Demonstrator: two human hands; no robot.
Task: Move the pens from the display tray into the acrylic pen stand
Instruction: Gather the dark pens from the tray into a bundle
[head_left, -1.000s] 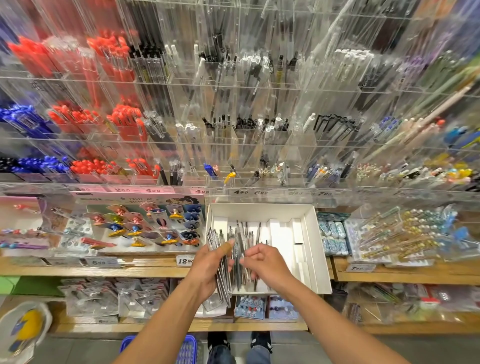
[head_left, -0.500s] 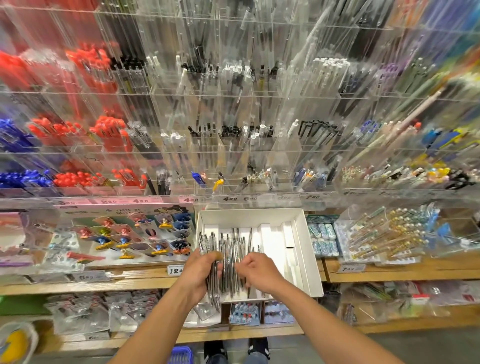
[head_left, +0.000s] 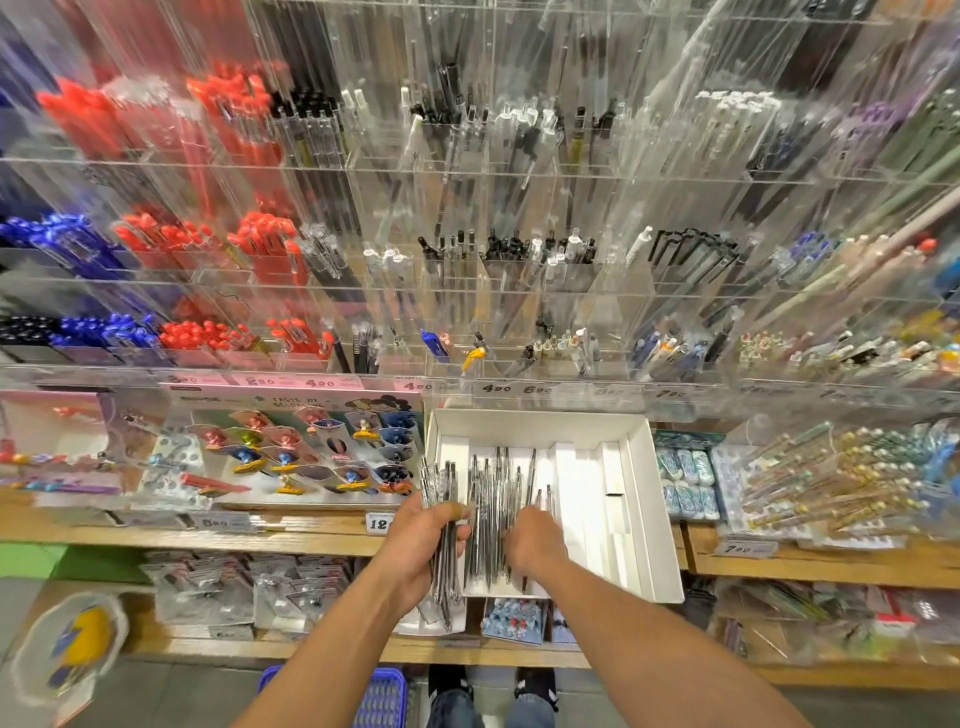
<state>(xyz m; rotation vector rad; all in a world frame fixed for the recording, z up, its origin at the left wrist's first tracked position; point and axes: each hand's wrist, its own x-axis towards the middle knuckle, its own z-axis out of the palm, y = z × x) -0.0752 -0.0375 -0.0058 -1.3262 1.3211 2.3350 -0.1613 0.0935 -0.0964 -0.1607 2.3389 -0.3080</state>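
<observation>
- Acrylic pen stand: tiered clear compartments, above and behind the display tray, well apart from both hands.
- Display tray: white, open, on the wooden shelf; loose pens lie in its left half, long axes running front to back.
- Left hand: fingers curled around a bundle of clear-barrelled pens, just beside the tray's left edge.
- Right hand: nearer the loose pens, fingers down among them; whether it has hold of one cannot be told.

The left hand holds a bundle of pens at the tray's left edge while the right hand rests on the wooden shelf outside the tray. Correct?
Not quite. The left hand does grip a bundle of pens, but the head view shows the right hand inside the white tray, on the pens lying there.
</observation>
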